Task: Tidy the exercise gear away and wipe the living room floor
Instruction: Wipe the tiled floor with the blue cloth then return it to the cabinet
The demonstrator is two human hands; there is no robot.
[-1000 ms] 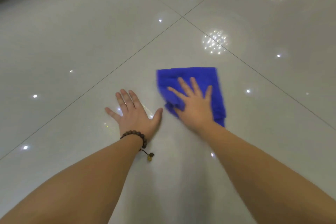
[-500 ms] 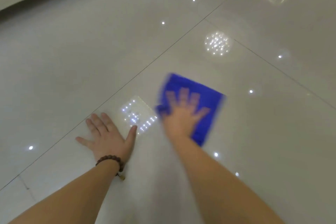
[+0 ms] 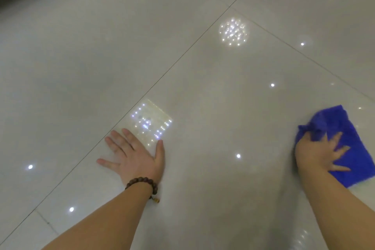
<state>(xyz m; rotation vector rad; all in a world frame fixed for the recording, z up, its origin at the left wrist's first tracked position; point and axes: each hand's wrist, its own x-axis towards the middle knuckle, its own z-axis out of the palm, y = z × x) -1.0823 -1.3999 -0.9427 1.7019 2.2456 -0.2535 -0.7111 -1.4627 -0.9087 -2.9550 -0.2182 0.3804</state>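
My left hand [image 3: 135,157] lies flat and empty on the glossy floor [image 3: 85,63], propping my weight; on tiles this shiny it could slide out. Far right, my right hand [image 3: 318,156] presses the blue cloth [image 3: 353,142], fingers spread rather than clenched. The cloth's bunched top edge could fold under and leave streaks.
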